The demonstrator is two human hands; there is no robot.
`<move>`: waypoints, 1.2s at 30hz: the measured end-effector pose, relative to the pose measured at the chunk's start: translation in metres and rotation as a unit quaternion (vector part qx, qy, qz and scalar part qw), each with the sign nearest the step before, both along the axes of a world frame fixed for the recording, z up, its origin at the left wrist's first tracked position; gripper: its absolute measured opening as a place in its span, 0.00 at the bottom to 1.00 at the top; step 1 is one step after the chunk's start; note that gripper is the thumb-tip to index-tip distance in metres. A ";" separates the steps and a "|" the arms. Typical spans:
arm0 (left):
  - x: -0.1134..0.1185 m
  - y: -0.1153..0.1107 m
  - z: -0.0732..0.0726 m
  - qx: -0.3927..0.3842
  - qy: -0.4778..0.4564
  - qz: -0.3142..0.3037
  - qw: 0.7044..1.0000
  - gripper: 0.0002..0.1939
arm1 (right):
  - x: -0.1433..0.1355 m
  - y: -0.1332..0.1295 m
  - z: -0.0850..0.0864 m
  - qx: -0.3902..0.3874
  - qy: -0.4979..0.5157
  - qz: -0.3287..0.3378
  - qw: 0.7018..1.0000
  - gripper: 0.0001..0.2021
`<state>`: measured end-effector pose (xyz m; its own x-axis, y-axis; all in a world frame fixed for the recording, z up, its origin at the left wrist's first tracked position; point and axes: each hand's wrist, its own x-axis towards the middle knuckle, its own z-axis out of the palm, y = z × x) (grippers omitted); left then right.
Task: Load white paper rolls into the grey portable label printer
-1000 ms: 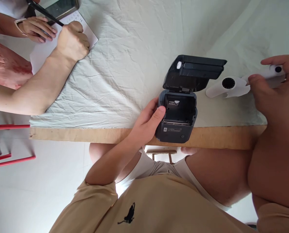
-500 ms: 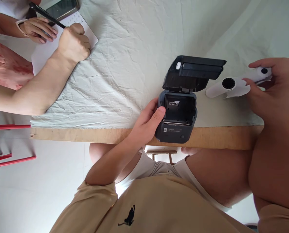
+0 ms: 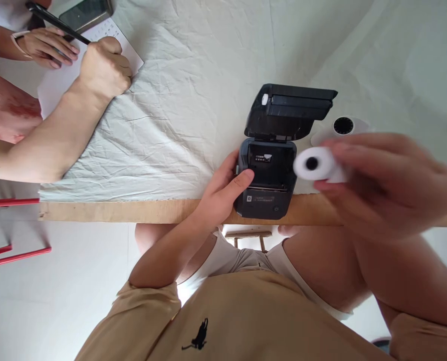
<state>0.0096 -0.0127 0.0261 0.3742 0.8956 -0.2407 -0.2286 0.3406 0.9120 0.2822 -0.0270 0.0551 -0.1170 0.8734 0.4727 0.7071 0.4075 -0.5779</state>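
A small black label printer (image 3: 266, 200) lies at the table's front edge, its lid (image 3: 291, 113) swung up and its paper bay bare inside. Wrapped round the printer's left side is my left hand (image 3: 227, 185), thumb over the rim of the bay. My right hand (image 3: 389, 180), blurred by motion, grips a white paper roll (image 3: 317, 164) between thumb and fingers. The roll's dark core hole faces the printer, just right of the bay. Behind that hand a second white roll (image 3: 353, 124) rests on the cloth, partly hidden.
A grey-white cloth (image 3: 193, 100) covers the table, with a wooden edge (image 3: 114, 211) in front. At the far left another person's hand (image 3: 105, 67) writes with a black pen (image 3: 58, 22) on paper (image 3: 131, 52). A phone (image 3: 86, 15) lies behind the paper.
My right hand has lifted the smaller paper roll and carried it left, beside the printer's bay. The second roll stays on the cloth. My left hand keeps its hold on the printer.
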 end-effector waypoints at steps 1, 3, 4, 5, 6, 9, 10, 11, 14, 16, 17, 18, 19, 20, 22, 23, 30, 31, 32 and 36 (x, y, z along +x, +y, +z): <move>0.000 0.000 0.001 0.004 -0.002 0.000 1.000 0.38 | -0.011 -0.001 0.000 0.061 0.007 0.005 0.998 0.10; 0.000 0.000 0.001 0.018 -0.005 0.003 1.000 0.36 | -0.022 0.000 -0.001 0.109 -0.010 0.011 0.994 0.06; -0.001 0.000 0.002 0.023 -0.008 0.004 1.000 0.34 | -0.024 0.001 -0.001 0.100 -0.029 0.010 0.995 0.05; -0.001 0.000 0.002 0.026 -0.011 0.002 1.000 0.34 | -0.023 0.003 -0.001 0.074 -0.048 0.009 0.996 0.03; -0.001 0.000 0.002 0.026 -0.013 0.000 1.000 0.34 | -0.022 0.004 -0.001 0.052 -0.059 0.009 0.997 0.02; -0.002 0.000 0.002 0.024 -0.012 -0.010 1.000 0.37 | -0.019 0.005 0.001 0.054 -0.064 0.016 0.996 0.04; -0.002 0.000 0.002 0.025 -0.009 -0.011 1.000 0.38 | -0.019 0.005 0.002 0.061 -0.063 0.025 0.996 0.06; -0.002 0.000 0.002 0.025 -0.007 -0.012 1.000 0.39 | -0.020 0.004 0.002 0.067 -0.061 0.034 0.995 0.08; -0.002 0.000 0.002 0.026 -0.001 -0.014 1.000 0.41 | -0.025 0.003 0.003 0.091 -0.041 0.039 0.994 0.08; -0.002 -0.001 0.003 0.028 -0.001 -0.015 0.999 0.41 | -0.029 0.004 0.001 0.103 -0.030 0.038 0.994 0.09; -0.003 -0.001 0.003 0.031 -0.003 -0.017 0.999 0.41 | -0.031 0.004 0.000 0.096 -0.033 0.041 0.994 0.09; -0.003 0.000 0.002 0.034 -0.005 -0.020 0.999 0.40 | -0.032 0.005 -0.002 0.082 -0.040 0.045 0.995 0.10; -0.004 0.000 0.002 0.036 -0.006 -0.023 0.999 0.40 | -0.032 0.006 -0.004 0.075 -0.046 0.051 0.995 0.10; -0.004 0.000 0.002 0.037 -0.007 -0.026 0.999 0.41 | -0.032 0.007 -0.007 0.074 -0.051 0.058 0.994 0.11; -0.004 0.001 0.001 0.035 -0.002 -0.028 0.999 0.43 | -0.031 0.011 -0.011 0.095 -0.054 0.070 0.992 0.12; -0.004 0.002 0.001 0.034 0.001 -0.028 0.999 0.44 | -0.031 0.012 -0.013 0.108 -0.052 0.078 0.990 0.13; -0.002 0.000 -0.001 0.041 0.000 -0.013 0.999 0.41 | -0.036 0.014 -0.009 0.145 -0.006 0.100 0.984 0.16; -0.002 0.000 -0.002 0.045 -0.007 -0.011 0.999 0.40 | -0.037 0.014 -0.008 0.149 -0.002 0.112 0.983 0.15; -0.002 -0.001 -0.003 0.051 -0.013 -0.010 0.999 0.39 | -0.036 0.013 -0.006 0.147 -0.001 0.129 0.981 0.15; -0.005 0.001 -0.005 0.060 -0.006 -0.026 0.998 0.44 | -0.032 0.009 -0.007 0.115 -0.007 0.186 0.976 0.13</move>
<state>0.0048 -0.0121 0.0209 0.4233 0.8969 -0.1280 -0.2249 0.2409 0.9441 0.2499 -0.0184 0.0484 -0.4138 0.6397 0.6478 0.4918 0.7559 -0.4323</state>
